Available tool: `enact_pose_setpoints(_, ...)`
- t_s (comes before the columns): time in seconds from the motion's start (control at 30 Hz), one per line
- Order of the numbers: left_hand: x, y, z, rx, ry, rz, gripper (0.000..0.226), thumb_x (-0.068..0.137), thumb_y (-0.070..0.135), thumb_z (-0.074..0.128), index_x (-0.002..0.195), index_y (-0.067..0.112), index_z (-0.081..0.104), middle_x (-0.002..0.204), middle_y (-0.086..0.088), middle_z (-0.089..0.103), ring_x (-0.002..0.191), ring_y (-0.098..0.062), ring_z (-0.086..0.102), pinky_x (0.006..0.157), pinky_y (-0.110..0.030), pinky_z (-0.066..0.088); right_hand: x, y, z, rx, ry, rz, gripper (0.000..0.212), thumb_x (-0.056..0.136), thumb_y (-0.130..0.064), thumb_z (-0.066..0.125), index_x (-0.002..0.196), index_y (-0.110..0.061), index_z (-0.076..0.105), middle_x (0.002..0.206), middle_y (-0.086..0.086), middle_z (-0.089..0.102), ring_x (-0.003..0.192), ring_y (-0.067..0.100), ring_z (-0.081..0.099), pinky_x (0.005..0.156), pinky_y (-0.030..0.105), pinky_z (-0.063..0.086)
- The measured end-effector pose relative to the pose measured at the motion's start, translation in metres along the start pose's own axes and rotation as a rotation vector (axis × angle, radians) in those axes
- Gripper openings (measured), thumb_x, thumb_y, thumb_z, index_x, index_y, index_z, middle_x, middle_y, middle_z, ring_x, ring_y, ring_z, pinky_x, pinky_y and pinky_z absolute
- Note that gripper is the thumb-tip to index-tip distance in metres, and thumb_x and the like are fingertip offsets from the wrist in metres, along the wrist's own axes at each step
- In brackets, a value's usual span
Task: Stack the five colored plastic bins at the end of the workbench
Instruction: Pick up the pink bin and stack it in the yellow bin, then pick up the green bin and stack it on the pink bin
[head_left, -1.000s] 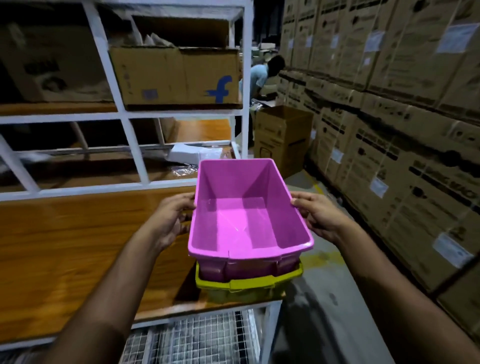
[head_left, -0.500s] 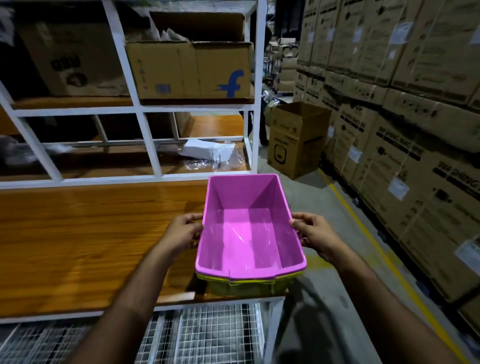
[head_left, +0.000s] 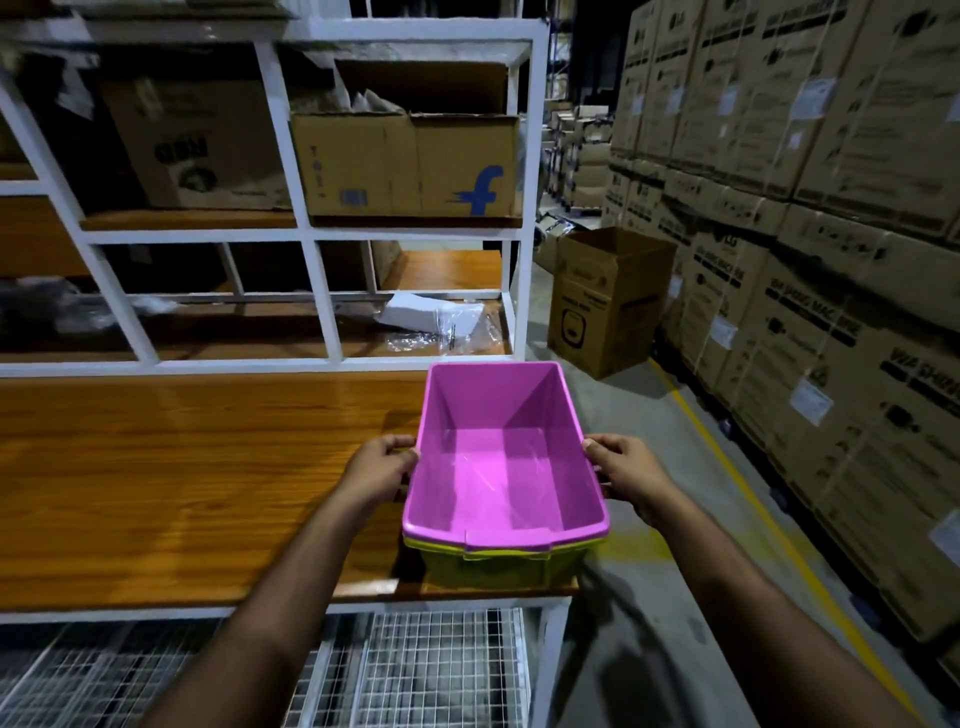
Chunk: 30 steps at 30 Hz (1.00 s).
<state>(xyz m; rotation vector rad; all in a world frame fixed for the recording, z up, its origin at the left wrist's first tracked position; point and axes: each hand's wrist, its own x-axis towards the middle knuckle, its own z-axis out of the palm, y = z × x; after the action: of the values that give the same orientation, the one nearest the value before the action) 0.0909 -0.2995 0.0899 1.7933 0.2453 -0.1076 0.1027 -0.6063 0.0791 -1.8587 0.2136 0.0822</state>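
Note:
A pink plastic bin (head_left: 498, 467) sits nested inside a yellow-green bin (head_left: 498, 566) at the right end of the wooden workbench (head_left: 182, 478). Only the yellow-green bin's rim and front wall show below the pink rim. My left hand (head_left: 382, 470) grips the pink bin's left rim, fingers curled over the edge. My right hand (head_left: 626, 475) grips the right rim the same way. The pink bin is empty inside. No other colored bins are in view.
A white metal shelf frame (head_left: 317, 291) rises behind the bench with cardboard boxes (head_left: 410, 161) and plastic-wrapped packets (head_left: 441, 319). A wire mesh shelf (head_left: 415, 670) lies under the bench. An open carton (head_left: 608, 301) stands on the aisle floor; stacked cartons (head_left: 831, 260) wall the right side.
The pink bin has dropped fully into the yellow-green bin; a second ago it sat higher with its lower walls showing. Both hands stay on its rims.

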Motion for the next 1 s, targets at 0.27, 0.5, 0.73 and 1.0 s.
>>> enact_pose_setpoints(0.27,-0.019,-0.007,-0.027,0.187,0.188,0.127,0.032,0.092,0.027,0.06,0.124,0.026,0.061,0.1,-0.005,0.068,0.091,-0.018,0.064,0.074,-0.04,0.057,-0.028,-0.049,0.02,-0.647,0.193,-0.459,0.04,0.094,-0.034,0.054,0.13,-0.018,0.058,0.116,0.005,0.061,0.104,0.02,0.059,0.087,0.034,0.05)
enact_pose_setpoints(0.5,-0.082,-0.045,-0.09,0.446,0.275,0.354,0.039,0.093,0.036,0.057,0.131,0.033,0.053,0.113,0.008,0.066,0.106,-0.008,0.059,0.086,-0.032,0.049,-0.078,-0.071,0.115,-0.878,-0.156,-0.784,0.047,0.093,-0.046,0.044,0.135,-0.025,0.051,0.127,0.001,0.055,0.119,0.022,0.049,0.097,0.037,0.045)
enact_pose_setpoints(0.73,-0.13,-0.115,-0.229,0.727,0.435,0.229,0.049,0.095,0.039,0.05,0.141,0.024,0.043,0.133,0.0,0.056,0.124,-0.019,0.044,0.093,-0.036,0.045,-0.103,-0.101,0.261,-1.024,-0.312,-0.943,0.057,0.093,-0.057,0.032,0.142,-0.029,0.043,0.143,0.0,0.048,0.133,0.02,0.042,0.104,0.039,0.042)
enact_pose_setpoints(1.0,-0.178,-0.2,-0.41,0.949,0.506,0.051,0.06,0.093,0.047,0.046,0.147,0.026,0.032,0.151,0.002,0.039,0.141,-0.018,0.028,0.111,-0.045,0.033,-0.153,-0.125,0.469,-1.067,-0.428,-0.94,0.061,0.099,-0.056,0.029,0.15,-0.023,0.03,0.159,0.005,0.029,0.147,0.024,0.022,0.116,0.045,0.028)
